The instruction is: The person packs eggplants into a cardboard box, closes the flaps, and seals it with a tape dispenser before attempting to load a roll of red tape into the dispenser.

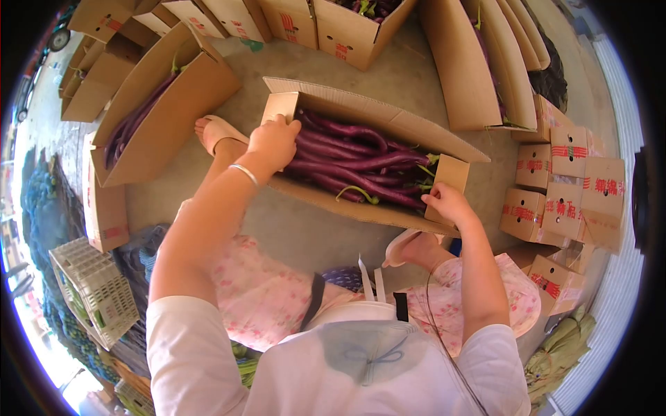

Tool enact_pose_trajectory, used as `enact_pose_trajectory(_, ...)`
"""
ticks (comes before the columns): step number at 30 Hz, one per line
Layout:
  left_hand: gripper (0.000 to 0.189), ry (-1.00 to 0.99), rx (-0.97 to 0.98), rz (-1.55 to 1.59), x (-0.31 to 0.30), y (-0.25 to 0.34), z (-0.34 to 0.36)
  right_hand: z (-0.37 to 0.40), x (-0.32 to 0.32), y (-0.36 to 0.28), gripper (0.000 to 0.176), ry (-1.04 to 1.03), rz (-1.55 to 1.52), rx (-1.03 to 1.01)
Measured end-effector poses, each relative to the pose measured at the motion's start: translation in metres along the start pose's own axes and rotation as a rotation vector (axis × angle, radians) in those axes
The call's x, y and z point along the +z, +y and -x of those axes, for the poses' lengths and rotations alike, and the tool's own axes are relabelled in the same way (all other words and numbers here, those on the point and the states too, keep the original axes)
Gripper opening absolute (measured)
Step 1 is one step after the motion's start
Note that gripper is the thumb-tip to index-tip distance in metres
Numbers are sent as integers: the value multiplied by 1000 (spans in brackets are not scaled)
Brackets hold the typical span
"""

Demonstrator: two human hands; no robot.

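Observation:
A long open cardboard box [374, 215] lies on the floor in front of me, filled with long purple eggplants [347, 150] laid lengthwise. Several green stems show toward its right end. My left hand [275, 142] is closed over the left end of the box, fingers curled at the rim beside the eggplants. At the opposite end, my right hand [446, 202] grips the end panel near the front corner. Its fingertips reach inward, close to the eggplant ends; exactly where they press is hard to see.
Open boxes with eggplants stand around: one at left [170, 114], one at upper right [468, 76], and a row along the back [291, 24]. Closed printed cartons [565, 201] are stacked at right. A pale plastic crate [97, 291] sits at lower left. My feet flank the box.

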State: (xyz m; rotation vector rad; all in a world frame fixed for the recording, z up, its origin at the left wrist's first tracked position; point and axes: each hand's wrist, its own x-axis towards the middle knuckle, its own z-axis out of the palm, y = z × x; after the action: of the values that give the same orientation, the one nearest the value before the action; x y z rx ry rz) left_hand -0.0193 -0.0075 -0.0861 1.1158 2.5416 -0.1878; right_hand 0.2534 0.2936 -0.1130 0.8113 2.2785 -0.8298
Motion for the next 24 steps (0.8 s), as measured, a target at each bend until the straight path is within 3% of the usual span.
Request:
enact_pose_trajectory(1,26,-1,-3,7,3,4,-4,2,-3,-12,38,-3,7,1)
enact_pose_trajectory(3,26,-69,-37,-51,8,10,-9,10,-4,-71,26,163,247,-291)
enact_pose_trajectory(5,33,-64,-27,-37,6,8,-8,-10,15,-118,20,282,164,-614)
enact_pose_trajectory(8,51,-61,39,45,-8,0,6,-37,49,-190,35,208,241,-844)
enact_pose_trajectory(11,76,-132,181,195,10,-18,20,-68,81,-207,40,138,284,-674)
enact_pose_trajectory(12,91,-203,272,274,15,-23,23,-69,80,-207,40,138,284,-670)
enact_pose_trajectory(14,98,-294,297,284,15,-29,27,-67,75,-196,37,108,231,-755)
enact_pose_trajectory(16,105,-374,344,289,3,-31,27,-38,43,-175,32,128,71,-914)
enact_pose_trajectory(18,107,-619,372,255,-12,-31,30,12,-13,-145,26,267,7,-909)
enact_pose_trajectory(19,107,-621,391,263,-14,-31,34,32,-36,-117,23,351,-8,-778)
enact_pose_trajectory(21,94,-547,539,133,-15,-33,41,60,-75,-64,28,286,6,-136)
enact_pose_trajectory(22,94,-545,547,132,-12,-38,35,59,-80,-47,28,290,6,-129)
enact_pose_trajectory(24,73,-546,528,398,-7,-44,12,43,-65,-8,45,8,38,72)
